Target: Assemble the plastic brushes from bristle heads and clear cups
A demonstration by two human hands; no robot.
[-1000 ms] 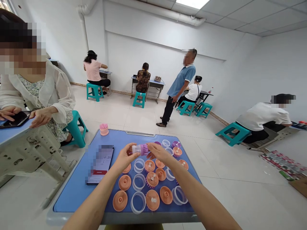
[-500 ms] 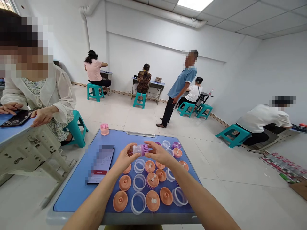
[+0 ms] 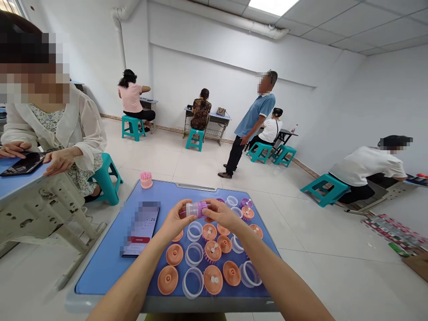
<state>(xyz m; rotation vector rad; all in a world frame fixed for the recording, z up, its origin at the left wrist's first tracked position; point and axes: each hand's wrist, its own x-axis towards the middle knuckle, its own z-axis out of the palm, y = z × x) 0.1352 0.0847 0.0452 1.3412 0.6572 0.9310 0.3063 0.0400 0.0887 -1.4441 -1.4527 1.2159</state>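
**A:** Ck the head cam for me. What've the hands got?

**B:** I see the L hand (image 3: 175,219) curled round a clear plastic cup (image 3: 191,209), fingers closed on its wall, not spread. R hand (image 3: 222,215) has its fingertips pinching a purple bristled piece (image 3: 202,208) at the cup's other end.

**A:** Where's that sitting rel. to the hands?

**B:** Right between them, lifted clear of the blue tabletop (image 3: 100,272), roughly level, over the far end of the rows of parts. Cup and purple piece are butted end to end. Can't tell from here if they're fully seated.

**A:** Handling tips?

**B:** IMO keep both pieces in line and grip the cup by its wall, not the rim. Light pressure only, since the clear plastic looks thin. Keep the R fingers on the purple body, off the bristles if poss.

**A:** What's nearby?

**B:** Below the hands, rows of peach discs (image 3: 167,280), clear plastic rings (image 3: 193,279) and peach bristled bases with white pegs (image 3: 213,279). Smartphone with a blurred screen (image 3: 140,229) is L of the hands. Pink brush (image 3: 146,180) stands just past the far edge. Seated co-worker's hand (image 3: 60,161) is out L, at a separate blue desk (image 3: 20,185).
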